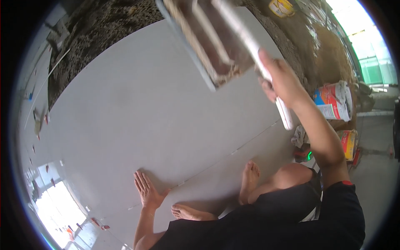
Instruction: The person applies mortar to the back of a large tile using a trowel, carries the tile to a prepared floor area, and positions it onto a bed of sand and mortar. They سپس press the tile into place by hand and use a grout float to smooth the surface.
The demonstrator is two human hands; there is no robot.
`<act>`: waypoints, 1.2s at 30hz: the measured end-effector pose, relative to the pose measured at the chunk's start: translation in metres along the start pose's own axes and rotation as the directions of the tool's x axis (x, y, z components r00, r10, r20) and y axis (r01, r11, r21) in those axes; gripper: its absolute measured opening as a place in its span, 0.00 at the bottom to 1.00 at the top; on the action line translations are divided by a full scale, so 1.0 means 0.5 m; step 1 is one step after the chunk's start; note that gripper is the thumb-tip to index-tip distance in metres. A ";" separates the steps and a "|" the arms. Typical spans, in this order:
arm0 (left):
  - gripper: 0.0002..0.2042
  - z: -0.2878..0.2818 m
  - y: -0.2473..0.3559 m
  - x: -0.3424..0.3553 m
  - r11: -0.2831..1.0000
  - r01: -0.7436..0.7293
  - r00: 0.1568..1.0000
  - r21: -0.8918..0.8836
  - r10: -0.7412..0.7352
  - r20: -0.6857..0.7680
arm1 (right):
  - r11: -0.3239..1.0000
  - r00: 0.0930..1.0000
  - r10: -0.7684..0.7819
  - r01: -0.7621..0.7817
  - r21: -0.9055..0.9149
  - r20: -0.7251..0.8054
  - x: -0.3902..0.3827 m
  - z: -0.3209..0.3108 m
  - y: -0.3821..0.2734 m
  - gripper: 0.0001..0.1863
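Observation:
My right hand (283, 81) is closed around the white handle of a broad rectangular tamping tool (208, 39), lifted above a large grey floor tile. The tool's head is brown with a grey base, its edge is crusted with mortar, and its upper end runs out of the picture. Motion blurs it somewhat. My left hand (146, 191) rests palm down with fingers stretched on the grey tile (137, 112), close to the joint line. My bare feet are on the tiled floor behind that joint.
Rough dark mortar (100, 37) borders the tile's far edge. A yellow bucket (281, 7) lies at the far right. Nearer stand a white, red and blue bucket (333, 101), a yellow and red one (348, 143), and a device with a green light (307, 156). Red tile levellers (100, 224) sit left.

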State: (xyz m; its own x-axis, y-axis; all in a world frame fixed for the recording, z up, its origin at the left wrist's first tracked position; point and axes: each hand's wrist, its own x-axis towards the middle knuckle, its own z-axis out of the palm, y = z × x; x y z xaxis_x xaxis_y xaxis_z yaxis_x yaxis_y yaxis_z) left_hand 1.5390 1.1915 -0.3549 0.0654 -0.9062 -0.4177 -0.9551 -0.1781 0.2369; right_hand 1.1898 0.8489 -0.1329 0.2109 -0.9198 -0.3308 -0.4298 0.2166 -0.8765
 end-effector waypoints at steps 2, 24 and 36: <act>0.61 0.001 0.006 0.004 0.999 0.043 0.997 -0.008 -0.042 0.070 | 0.989 0.973 -0.137 0.145 0.028 -0.183 -0.003 -0.011 0.023 0.30; 0.52 -0.155 0.240 0.546 0.945 0.259 0.963 0.199 -0.269 0.021 | 0.919 0.921 0.368 -0.340 -0.202 0.126 -0.073 -0.058 0.224 0.37; 0.43 -0.067 0.481 0.861 0.603 0.795 0.472 -0.072 -0.688 -0.551 | 0.914 0.891 0.366 -0.399 -0.079 -0.270 0.062 -0.176 0.252 0.29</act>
State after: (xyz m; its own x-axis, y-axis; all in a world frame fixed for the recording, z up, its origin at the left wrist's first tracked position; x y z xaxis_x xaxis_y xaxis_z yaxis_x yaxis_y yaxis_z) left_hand 1.3471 0.7458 -0.4483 0.8473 -0.5166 0.1237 -0.5028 -0.8551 -0.1265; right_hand 1.0648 0.8191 -0.2229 -0.2065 -0.8285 -0.5205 -0.5462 0.5390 -0.6412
